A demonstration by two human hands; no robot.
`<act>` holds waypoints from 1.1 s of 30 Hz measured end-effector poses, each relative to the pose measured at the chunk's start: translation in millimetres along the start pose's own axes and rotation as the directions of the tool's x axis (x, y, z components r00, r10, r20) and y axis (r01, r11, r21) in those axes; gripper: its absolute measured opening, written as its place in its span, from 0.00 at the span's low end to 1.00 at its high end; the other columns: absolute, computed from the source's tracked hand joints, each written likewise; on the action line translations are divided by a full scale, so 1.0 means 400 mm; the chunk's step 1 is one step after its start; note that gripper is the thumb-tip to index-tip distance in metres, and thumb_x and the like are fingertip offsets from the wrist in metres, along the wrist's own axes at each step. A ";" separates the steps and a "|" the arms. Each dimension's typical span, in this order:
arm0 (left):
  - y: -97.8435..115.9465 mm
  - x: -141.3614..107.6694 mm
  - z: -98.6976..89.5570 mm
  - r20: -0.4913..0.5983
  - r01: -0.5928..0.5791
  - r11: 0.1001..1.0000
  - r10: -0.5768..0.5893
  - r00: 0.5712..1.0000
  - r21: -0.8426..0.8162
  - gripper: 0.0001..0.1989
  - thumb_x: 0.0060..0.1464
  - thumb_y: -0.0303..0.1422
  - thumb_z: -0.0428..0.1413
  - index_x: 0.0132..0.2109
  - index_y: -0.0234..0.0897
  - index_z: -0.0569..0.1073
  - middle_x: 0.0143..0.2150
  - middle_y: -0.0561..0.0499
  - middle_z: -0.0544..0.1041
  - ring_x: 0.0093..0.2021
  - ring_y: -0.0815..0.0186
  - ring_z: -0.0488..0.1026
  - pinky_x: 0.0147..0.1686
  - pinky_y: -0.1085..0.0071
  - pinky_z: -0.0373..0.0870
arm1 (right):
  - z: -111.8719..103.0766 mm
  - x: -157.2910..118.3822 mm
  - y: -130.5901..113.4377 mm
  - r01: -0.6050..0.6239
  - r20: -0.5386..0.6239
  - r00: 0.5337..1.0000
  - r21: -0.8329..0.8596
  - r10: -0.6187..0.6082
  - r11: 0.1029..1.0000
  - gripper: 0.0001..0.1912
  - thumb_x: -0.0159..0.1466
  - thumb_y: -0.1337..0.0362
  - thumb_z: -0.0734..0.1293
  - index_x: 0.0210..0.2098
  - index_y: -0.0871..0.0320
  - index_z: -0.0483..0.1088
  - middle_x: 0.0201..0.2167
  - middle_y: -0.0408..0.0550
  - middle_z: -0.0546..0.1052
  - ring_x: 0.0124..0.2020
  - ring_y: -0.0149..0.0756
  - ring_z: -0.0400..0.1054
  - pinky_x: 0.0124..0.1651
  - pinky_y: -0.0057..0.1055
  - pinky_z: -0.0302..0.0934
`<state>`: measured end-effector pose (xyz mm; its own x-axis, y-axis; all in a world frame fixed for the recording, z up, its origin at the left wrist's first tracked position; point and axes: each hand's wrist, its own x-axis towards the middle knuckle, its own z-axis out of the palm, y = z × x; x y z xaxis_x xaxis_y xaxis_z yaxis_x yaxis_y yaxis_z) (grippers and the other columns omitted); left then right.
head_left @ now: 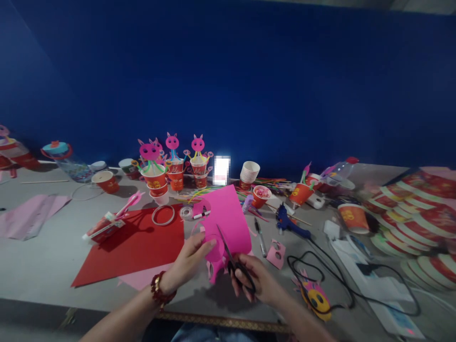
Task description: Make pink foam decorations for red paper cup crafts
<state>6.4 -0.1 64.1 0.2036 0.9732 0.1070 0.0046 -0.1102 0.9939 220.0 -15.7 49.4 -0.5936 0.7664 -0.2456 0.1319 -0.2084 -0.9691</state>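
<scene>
My left hand [195,254] pinches the lower left part of a bright pink sheet of paper [226,213]. A rounded outline shows on the sheet beside my thumb. In my right hand [251,280] is a pair of scissors [233,259] with dark handles; its blades point up and left across the paper. Cut pink scraps [213,271] hang below the sheet between my two hands. Just right of the scissors lie a pen [260,236] and a light pink scrap with holes [276,254].
Paper-cup figures with pink heads [149,152] stand at the back, near stacked white cups [250,168]. Red paper [142,247] lies left. On the right are a blue glue gun [290,222], its black cable, a power strip [377,289] and piled red cups [416,209].
</scene>
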 end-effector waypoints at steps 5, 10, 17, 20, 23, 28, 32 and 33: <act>-0.006 0.019 -0.015 -0.019 -0.014 1.000 0.015 1.000 0.014 0.20 0.59 0.45 0.56 0.26 0.35 0.68 0.24 0.56 0.63 0.26 0.71 0.57 0.28 0.75 0.57 | -0.012 -0.023 -0.043 -0.093 0.045 0.995 0.008 0.093 0.996 0.30 0.59 0.34 0.62 0.32 0.56 0.59 0.20 0.38 0.72 0.11 0.20 0.53 0.13 0.18 0.48; 0.009 0.022 -0.021 -0.010 0.016 1.000 -0.016 1.000 -0.005 0.22 0.56 0.47 0.58 0.24 0.36 0.65 0.23 0.57 0.61 0.26 0.71 0.55 0.27 0.75 0.58 | -0.029 -0.030 -0.061 -0.107 0.104 0.989 -0.011 0.107 0.994 0.30 0.58 0.34 0.63 0.32 0.57 0.60 0.21 0.39 0.73 0.12 0.20 0.56 0.14 0.18 0.50; 0.021 0.014 -0.019 0.035 0.066 0.997 -0.064 0.997 -0.042 0.20 0.57 0.45 0.58 0.25 0.35 0.65 0.24 0.57 0.60 0.26 0.71 0.55 0.27 0.75 0.56 | -0.012 -0.014 -0.045 -0.038 0.050 0.998 -0.018 0.039 0.999 0.34 0.55 0.31 0.63 0.34 0.58 0.61 0.20 0.39 0.72 0.11 0.20 0.54 0.14 0.19 0.47; 0.030 0.012 -0.022 0.067 0.072 0.997 -0.070 0.995 -0.035 0.20 0.57 0.44 0.57 0.25 0.35 0.66 0.24 0.56 0.61 0.26 0.71 0.56 0.27 0.75 0.57 | -0.006 -0.010 -0.046 -0.022 0.051 0.998 -0.008 0.022 1.000 0.33 0.55 0.31 0.63 0.34 0.57 0.61 0.19 0.38 0.72 0.11 0.21 0.54 0.13 0.19 0.48; 0.035 0.012 -0.025 0.076 0.062 0.998 -0.059 0.995 -0.027 0.20 0.58 0.44 0.57 0.25 0.35 0.65 0.24 0.56 0.61 0.26 0.71 0.56 0.28 0.75 0.57 | -0.006 -0.008 -0.044 -0.009 0.054 0.998 -0.005 0.009 1.000 0.33 0.56 0.31 0.63 0.33 0.57 0.61 0.18 0.38 0.71 0.10 0.21 0.53 0.13 0.20 0.48; 0.032 0.014 -0.028 0.098 0.049 0.999 -0.047 0.994 -0.016 0.19 0.58 0.44 0.57 0.26 0.35 0.67 0.25 0.56 0.63 0.27 0.71 0.57 0.28 0.74 0.58 | -0.010 -0.009 -0.034 -0.004 0.059 0.998 0.027 0.002 1.000 0.32 0.56 0.32 0.64 0.34 0.57 0.61 0.18 0.38 0.72 0.10 0.20 0.53 0.12 0.19 0.46; 0.034 0.014 -0.027 0.073 0.035 0.999 -0.035 0.997 -0.001 0.20 0.58 0.43 0.57 0.24 0.35 0.65 0.24 0.56 0.61 0.27 0.70 0.57 0.30 0.73 0.58 | -0.009 -0.013 -0.031 -0.004 0.049 0.999 0.056 0.001 0.998 0.32 0.57 0.33 0.64 0.35 0.58 0.62 0.18 0.38 0.72 0.10 0.20 0.52 0.13 0.19 0.46; 0.035 0.013 -0.027 0.065 0.034 0.999 -0.034 0.997 0.003 0.19 0.58 0.42 0.57 0.24 0.36 0.65 0.24 0.57 0.60 0.28 0.70 0.56 0.31 0.73 0.58 | -0.008 -0.013 -0.031 -0.004 0.045 0.999 0.061 0.002 0.998 0.32 0.57 0.33 0.63 0.35 0.58 0.62 0.18 0.38 0.72 0.10 0.20 0.52 0.13 0.19 0.47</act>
<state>-2.9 5.5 78.9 0.2668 0.9611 0.0713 0.0147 -0.0781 0.9968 224.0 -15.3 62.5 -0.6286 0.7378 -0.2460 0.0863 -0.2482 -0.9648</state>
